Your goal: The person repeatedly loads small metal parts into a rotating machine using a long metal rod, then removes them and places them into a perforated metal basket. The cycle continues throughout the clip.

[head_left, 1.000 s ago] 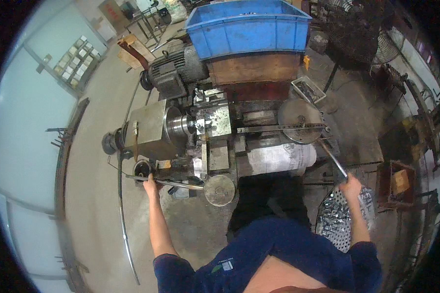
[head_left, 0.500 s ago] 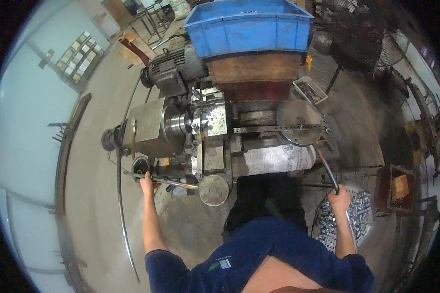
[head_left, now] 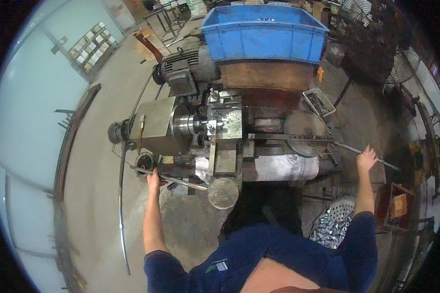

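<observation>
My left hand (head_left: 153, 181) is closed around the end of a metal lever (head_left: 183, 182), which runs right to a round disc (head_left: 223, 194) at the front of a small lathe. On the right, my right hand (head_left: 366, 158) is on a long bar handle (head_left: 349, 147), its fingers curled over the bar. This bar reaches out from beside a large round plate (head_left: 306, 134) at the machine's right end. Between my hands are the steel chuck (head_left: 185, 124) and the tool slide (head_left: 230, 123), which carries pale chips. Any workpiece in the chuck is too small to make out.
A blue crate (head_left: 266, 41) stands on a wooden box behind the lathe, beside an electric motor (head_left: 186, 73). Near my right elbow sits a perforated basket (head_left: 333, 222) of small metal parts. A brown box (head_left: 398, 205) and a fan (head_left: 403, 66) are farther right.
My right hand has swung the bar handle up and outward, away from my body. My left hand keeps its grip on the lever. The whole view has shifted slightly.
</observation>
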Demonstrator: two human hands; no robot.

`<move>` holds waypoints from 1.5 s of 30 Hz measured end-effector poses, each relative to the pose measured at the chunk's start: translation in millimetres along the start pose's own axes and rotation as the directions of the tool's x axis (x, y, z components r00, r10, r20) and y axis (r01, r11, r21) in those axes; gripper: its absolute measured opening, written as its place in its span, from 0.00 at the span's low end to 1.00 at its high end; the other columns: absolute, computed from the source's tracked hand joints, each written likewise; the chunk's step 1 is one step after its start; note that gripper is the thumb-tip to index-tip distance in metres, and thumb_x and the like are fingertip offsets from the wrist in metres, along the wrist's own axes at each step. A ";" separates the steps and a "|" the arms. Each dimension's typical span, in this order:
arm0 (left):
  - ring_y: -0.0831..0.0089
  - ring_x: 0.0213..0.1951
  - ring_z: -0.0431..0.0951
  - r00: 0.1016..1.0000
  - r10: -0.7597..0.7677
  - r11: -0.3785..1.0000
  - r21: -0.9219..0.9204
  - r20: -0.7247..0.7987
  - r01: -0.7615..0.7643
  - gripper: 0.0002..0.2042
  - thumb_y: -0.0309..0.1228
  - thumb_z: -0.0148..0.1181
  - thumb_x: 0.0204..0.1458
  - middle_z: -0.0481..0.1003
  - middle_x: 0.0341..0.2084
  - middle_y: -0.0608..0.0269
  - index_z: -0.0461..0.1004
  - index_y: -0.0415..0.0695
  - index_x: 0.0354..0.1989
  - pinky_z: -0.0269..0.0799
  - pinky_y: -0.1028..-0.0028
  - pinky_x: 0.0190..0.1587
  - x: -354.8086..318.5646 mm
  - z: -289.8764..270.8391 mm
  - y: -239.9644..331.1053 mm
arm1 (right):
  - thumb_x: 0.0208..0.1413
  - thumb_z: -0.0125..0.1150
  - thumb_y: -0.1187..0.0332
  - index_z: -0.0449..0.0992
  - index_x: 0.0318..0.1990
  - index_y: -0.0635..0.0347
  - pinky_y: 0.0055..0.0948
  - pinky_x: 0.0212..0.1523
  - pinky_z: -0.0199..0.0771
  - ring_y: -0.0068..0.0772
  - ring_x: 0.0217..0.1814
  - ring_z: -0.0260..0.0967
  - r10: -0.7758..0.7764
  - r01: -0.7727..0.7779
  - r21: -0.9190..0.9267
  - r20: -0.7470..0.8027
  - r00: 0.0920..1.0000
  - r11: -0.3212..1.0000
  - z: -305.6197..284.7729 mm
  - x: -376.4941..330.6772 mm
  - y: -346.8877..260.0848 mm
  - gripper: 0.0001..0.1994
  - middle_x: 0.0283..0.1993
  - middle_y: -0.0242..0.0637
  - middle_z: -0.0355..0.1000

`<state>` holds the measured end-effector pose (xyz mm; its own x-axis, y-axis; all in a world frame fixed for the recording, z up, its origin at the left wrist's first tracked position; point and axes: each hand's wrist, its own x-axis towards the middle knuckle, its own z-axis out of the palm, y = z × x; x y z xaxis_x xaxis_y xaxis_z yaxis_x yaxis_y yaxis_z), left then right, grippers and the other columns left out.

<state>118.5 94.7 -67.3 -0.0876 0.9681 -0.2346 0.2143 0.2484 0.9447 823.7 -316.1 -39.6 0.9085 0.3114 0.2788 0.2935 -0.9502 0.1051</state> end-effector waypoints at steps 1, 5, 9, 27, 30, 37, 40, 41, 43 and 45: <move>0.66 0.14 0.74 1.000 -0.013 1.000 0.006 0.025 0.013 0.23 0.47 0.48 0.50 0.72 0.18 0.53 0.67 0.33 0.33 0.71 0.74 0.14 1.8 3.1 1.4 | 0.30 0.61 0.65 0.57 0.57 0.58 0.44 0.59 0.49 0.44 0.60 0.51 -0.026 0.027 0.016 -0.030 0.999 1.000 9.4 -1.9 -5.4 0.38 0.57 0.43 0.57; 0.70 0.20 0.74 0.998 -0.039 0.974 -0.225 -0.051 0.027 0.25 0.52 0.46 0.51 0.72 0.20 0.56 0.68 0.37 0.35 0.70 0.74 0.22 -12.6 -27.0 -15.0 | 0.27 0.61 0.69 0.54 0.58 0.63 0.40 0.62 0.44 0.47 0.63 0.46 -0.245 0.318 0.313 -0.252 0.936 0.895 -5.1 -60.1 -37.6 0.41 0.60 0.48 0.53; 0.67 0.23 0.74 1.000 0.013 0.851 0.526 0.000 -0.011 0.22 0.44 0.51 0.48 0.74 0.26 0.57 0.68 0.37 0.43 0.69 0.69 0.26 33.4 -65.1 -111.7 | 0.26 0.59 0.71 0.54 0.58 0.62 0.37 0.58 0.53 0.49 0.59 0.53 -0.298 0.346 0.636 -0.186 0.936 0.690 15.2 -139.4 -32.2 0.42 0.58 0.50 0.56; 0.57 0.42 0.74 0.967 -0.026 0.069 0.966 0.252 -0.250 0.21 0.50 0.52 0.43 0.74 0.35 0.52 0.71 0.44 0.36 0.69 0.63 0.43 -14.2 14.5 -105.4 | 0.28 0.56 0.72 0.74 0.34 0.64 0.32 0.39 0.70 0.45 0.36 0.70 -0.450 0.282 0.733 0.037 0.892 0.619 -46.5 -151.9 -63.2 0.17 0.33 0.46 0.72; 0.60 0.43 0.73 0.955 -0.086 0.066 0.958 0.284 -0.279 0.20 0.48 0.52 0.44 0.74 0.36 0.54 0.72 0.46 0.38 0.68 0.64 0.44 -12.0 12.0 -87.1 | 0.29 0.56 0.72 0.74 0.34 0.63 0.34 0.37 0.70 0.45 0.36 0.70 -0.462 0.313 0.728 0.006 0.887 0.610 -85.9 -125.5 -84.8 0.16 0.31 0.46 0.72; 0.59 0.38 0.75 0.975 -0.032 0.487 0.855 0.221 -0.178 0.20 0.43 0.59 0.41 0.74 0.32 0.51 0.72 0.44 0.40 0.69 0.65 0.40 -10.1 -42.2 -59.8 | 0.30 0.57 0.72 0.74 0.35 0.63 0.34 0.41 0.69 0.46 0.39 0.69 -0.691 0.658 0.722 -0.364 0.624 0.213 -170.2 -97.0 -206.4 0.17 0.37 0.47 0.71; 0.61 0.28 0.75 0.947 0.279 0.527 0.799 0.158 -0.289 0.18 0.42 0.58 0.43 0.74 0.24 0.52 0.71 0.45 0.40 0.69 0.67 0.31 -15.8 -86.9 -10.4 | 0.30 0.57 0.69 0.74 0.35 0.62 0.34 0.43 0.67 0.46 0.40 0.68 -0.757 0.691 0.721 -0.479 0.444 -0.050 -212.1 -114.8 -287.2 0.18 0.36 0.46 0.71; 0.61 0.28 0.75 0.932 0.352 0.538 0.795 0.091 -0.281 0.17 0.41 0.57 0.44 0.74 0.24 0.53 0.71 0.45 0.41 0.69 0.66 0.31 -29.7 -101.2 11.5 | 0.30 0.57 0.67 0.74 0.36 0.62 0.35 0.43 0.67 0.46 0.40 0.67 -0.793 0.708 0.700 -0.483 0.371 -0.094 -222.0 -122.4 -315.5 0.19 0.35 0.45 0.71; 0.60 0.29 0.75 0.883 0.467 0.537 0.810 -0.051 -0.237 0.15 0.38 0.56 0.44 0.75 0.25 0.55 0.71 0.45 0.40 0.69 0.65 0.32 -57.8 -121.7 59.0 | 0.28 0.58 0.65 0.75 0.33 0.60 0.36 0.42 0.67 0.44 0.39 0.67 -0.778 0.781 0.606 -0.560 0.285 -0.150 -223.7 -142.3 -372.8 0.18 0.34 0.43 0.71; 0.59 0.29 0.75 0.797 0.590 0.489 0.843 -0.129 -0.225 0.14 0.37 0.56 0.44 0.75 0.26 0.56 0.70 0.46 0.40 0.69 0.64 0.33 -79.5 -149.6 73.9 | 0.26 0.57 0.65 0.76 0.29 0.59 0.37 0.39 0.67 0.46 0.36 0.66 -0.816 0.822 0.551 -0.537 0.215 -0.146 -232.3 -168.4 -421.9 0.16 0.31 0.41 0.71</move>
<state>-4.3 31.3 55.5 -0.0690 0.9141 0.3996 0.9442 -0.0694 0.3218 477.7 35.5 90.9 -0.2040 0.8495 0.4865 0.8675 0.3871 -0.3123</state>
